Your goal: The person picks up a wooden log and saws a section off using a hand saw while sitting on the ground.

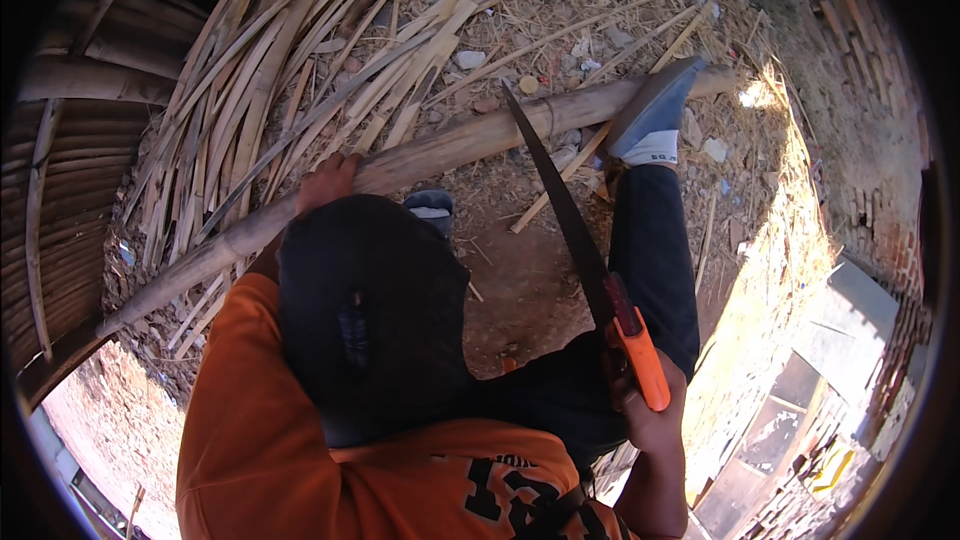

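A long bamboo pole [440,155] slants from the lower left to the upper right, close to the ground. My left hand [330,178] is closed over it, partly hidden behind a black cap [375,310]. In my right hand [655,400] is the orange handle of a handsaw [565,205]. Its long dark blade points away from me and crosses the pole right of the middle; whether the teeth touch the pole I cannot tell. My right foot, in a blue-grey shoe [655,100], rests on the pole near its far right end. The other shoe [430,202] shows beside the cap.
A heap of split bamboo strips [270,90] lies at the upper left, beside a slatted bamboo structure [80,180]. Stones, straw and litter cover the ground beyond the pole. A brick wall [850,60] rises at the right, with a grey panel [850,310] below.
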